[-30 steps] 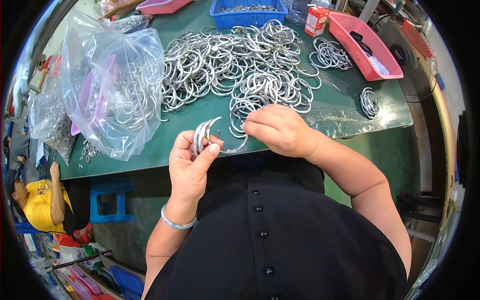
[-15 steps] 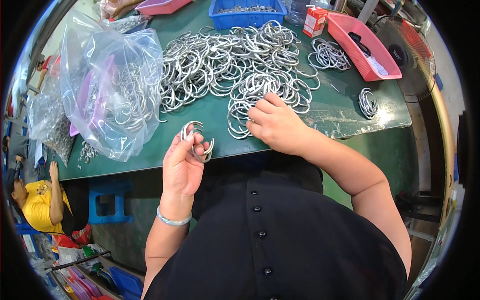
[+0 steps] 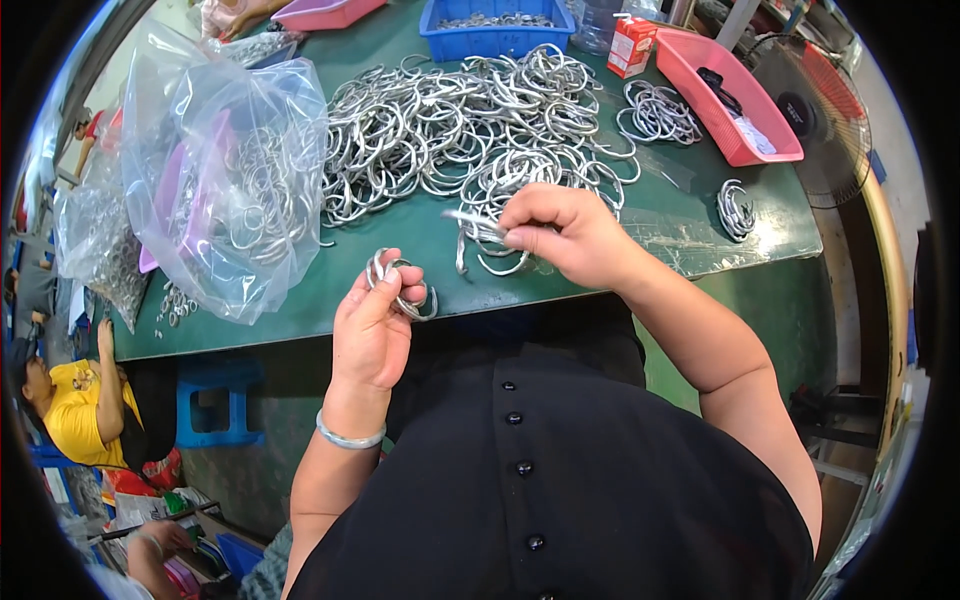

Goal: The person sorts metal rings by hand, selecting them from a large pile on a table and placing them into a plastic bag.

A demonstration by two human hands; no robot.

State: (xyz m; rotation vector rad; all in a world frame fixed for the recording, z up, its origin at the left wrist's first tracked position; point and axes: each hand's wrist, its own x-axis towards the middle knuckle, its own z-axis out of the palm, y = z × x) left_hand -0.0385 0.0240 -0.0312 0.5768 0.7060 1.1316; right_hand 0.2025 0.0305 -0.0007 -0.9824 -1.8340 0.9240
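Observation:
Silvery C-shaped metal bangles lie in a big tangled heap (image 3: 440, 130) on the green table. My left hand (image 3: 372, 325), palm up at the table's near edge, has its fingers curled round a few bangles (image 3: 425, 303). Just right of it, over the heap's near edge, my right hand (image 3: 570, 235) pinches one bangle (image 3: 468, 217) between thumb and fingers; it is blurred by motion. Loose bangles (image 3: 500, 265) lie below that hand, partly covered by it.
Left of the heap stands a clear plastic bag (image 3: 240, 270) of metal pieces. A small bangle cluster (image 3: 737, 212) and a pink basket (image 3: 690, 75) are at the right, a blue bin (image 3: 500, 42) at the back. A person in yellow (image 3: 85, 410) sits at the left.
My right hand has lifted slightly from the heap with a bangle pinched in it. The left hand has shifted slightly right and down. Another person's arm has appeared at lower left.

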